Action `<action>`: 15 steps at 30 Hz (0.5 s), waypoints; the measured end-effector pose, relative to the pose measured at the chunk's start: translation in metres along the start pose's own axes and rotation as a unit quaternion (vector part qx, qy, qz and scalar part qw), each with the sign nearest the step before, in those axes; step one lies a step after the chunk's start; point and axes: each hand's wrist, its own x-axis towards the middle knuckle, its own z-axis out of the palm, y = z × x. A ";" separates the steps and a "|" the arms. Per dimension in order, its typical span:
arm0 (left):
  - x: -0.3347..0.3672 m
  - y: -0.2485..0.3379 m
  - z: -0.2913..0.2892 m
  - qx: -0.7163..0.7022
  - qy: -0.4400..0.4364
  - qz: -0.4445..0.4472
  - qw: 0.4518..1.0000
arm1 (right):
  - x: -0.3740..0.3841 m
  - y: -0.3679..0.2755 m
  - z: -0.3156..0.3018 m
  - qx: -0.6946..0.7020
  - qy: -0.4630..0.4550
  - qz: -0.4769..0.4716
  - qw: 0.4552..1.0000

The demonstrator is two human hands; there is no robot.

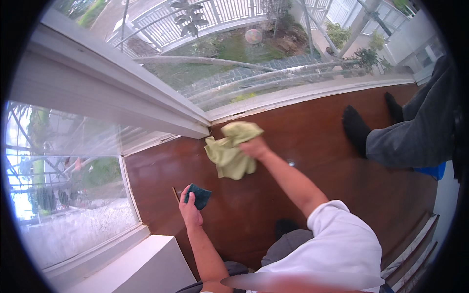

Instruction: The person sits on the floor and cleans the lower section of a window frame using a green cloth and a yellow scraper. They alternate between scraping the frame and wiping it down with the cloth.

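My left hand (pixel 190 210) is closed around a dark green scouring pad (pixel 199 196), holding it over the floor near the left window. My right hand (pixel 255 148) grips a pale yellow-green cloth (pixel 233 158), slightly blurred by motion. The cloth hangs in folds below and left of my fingers, close to the foot of the white window post (pixel 193 124). From this view I cannot tell how much of the cloth touches the floor. Beside my left hand is a thin brown strip (pixel 176 194); what it is remains unclear.
Glossy red-brown flooring (pixel 303 180) spreads beneath me. Large panes meet at the white post, with a low white sill (pixel 273 102) along the far side. Another person's dark-trousered leg (pixel 410 146) and black-socked foot (pixel 355 129) are at right, near a blue object (pixel 434 171). A white block (pixel 151 263) stands lower left.
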 end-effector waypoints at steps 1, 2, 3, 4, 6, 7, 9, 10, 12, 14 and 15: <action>-0.002 0.002 -0.009 -0.010 0.021 0.006 1.000 | -0.010 -0.007 -0.031 0.028 0.059 0.034 0.997; -0.002 0.004 -0.018 -0.006 0.050 -0.005 0.999 | -0.016 -0.013 -0.071 -0.029 0.104 0.044 0.993; -0.003 0.005 -0.026 -0.013 0.056 0.000 0.998 | -0.021 -0.019 -0.107 -0.094 0.172 0.092 0.976; -0.003 0.006 -0.033 -0.018 0.075 -0.001 0.997 | -0.025 -0.023 -0.141 -0.137 0.262 0.178 0.939; -0.003 0.006 -0.044 -0.024 0.102 0.006 0.994 | -0.019 -0.021 -0.186 -0.356 0.271 0.274 0.851; -0.004 0.005 -0.049 -0.026 0.112 0.013 0.993 | -0.015 -0.017 -0.194 -0.451 0.286 0.416 0.736; -0.006 0.003 -0.055 -0.035 0.126 0.024 0.991 | 0.003 -0.001 -0.171 -0.505 0.221 0.457 0.698; -0.007 0.002 -0.057 -0.041 0.130 0.031 0.990 | 0.014 0.007 -0.145 -0.535 0.196 0.474 0.671; -0.012 0.001 -0.060 -0.047 0.137 0.034 0.989 | 0.028 0.017 -0.074 -0.556 0.166 0.400 0.710; -0.016 0.002 -0.062 -0.046 0.132 0.032 0.990 | 0.035 0.015 0.000 -0.536 0.132 0.338 0.762; -0.017 0.003 -0.062 -0.039 0.143 0.022 0.989 | 0.034 0.010 0.029 -0.538 0.046 0.328 0.775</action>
